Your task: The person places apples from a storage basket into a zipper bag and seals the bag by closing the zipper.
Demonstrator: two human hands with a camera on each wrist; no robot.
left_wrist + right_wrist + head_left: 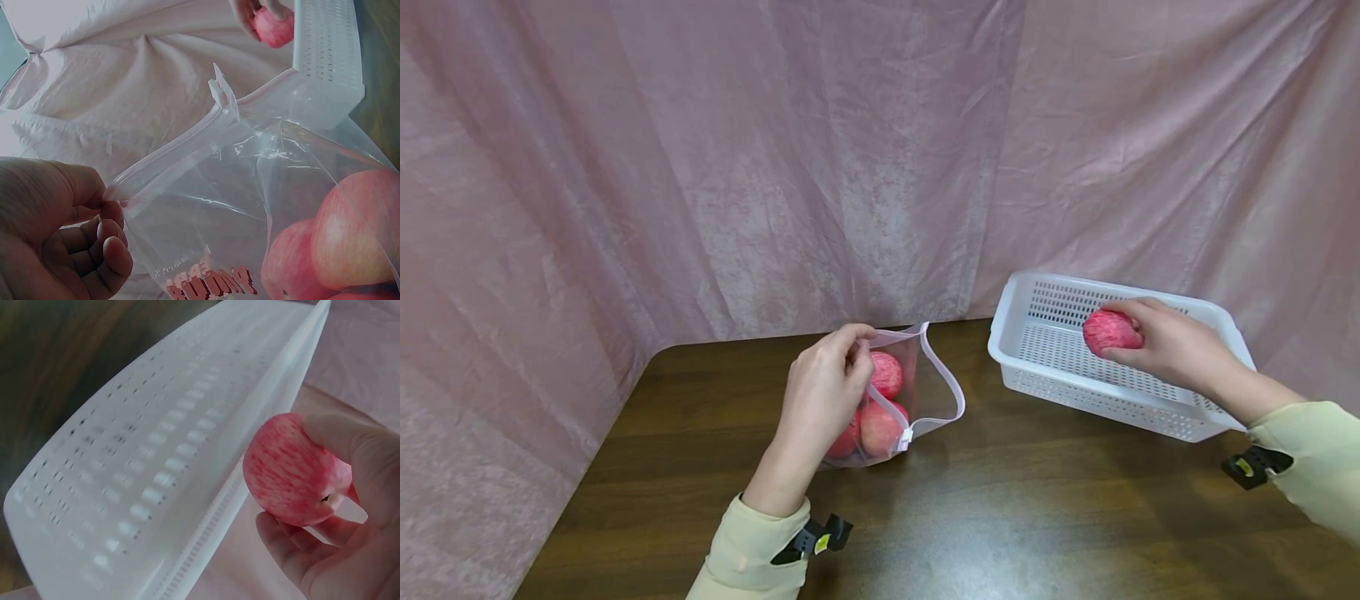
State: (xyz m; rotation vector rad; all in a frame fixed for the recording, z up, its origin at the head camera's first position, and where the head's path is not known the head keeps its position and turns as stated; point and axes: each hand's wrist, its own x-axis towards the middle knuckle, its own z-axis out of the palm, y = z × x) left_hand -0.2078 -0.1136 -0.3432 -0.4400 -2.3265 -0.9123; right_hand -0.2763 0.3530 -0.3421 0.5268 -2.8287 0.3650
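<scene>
My right hand [1176, 346] grips a red streaked apple [1111, 332] between thumb and fingers, over the white perforated basket [1075, 379]. The right wrist view shows the apple [294, 472] near the basket's rim, its stem hollow turned toward the palm. With thumb and forefinger my left hand [826, 383] pinches the top edge of a clear zip bag [936, 367], whose mouth gapes toward the right. Several apples [880, 429] lie inside the bag. Red lettering [212, 281] and the slider [224, 90] on the zip strip show in the left wrist view.
The brown wooden table [1000, 500] carries both bag and basket, with the basket at the back right. Pink curtain cloth [850, 167] hangs behind the table's back edge and down the left side. Black wrist straps [812, 537] sit over pale yellow sleeves [752, 550].
</scene>
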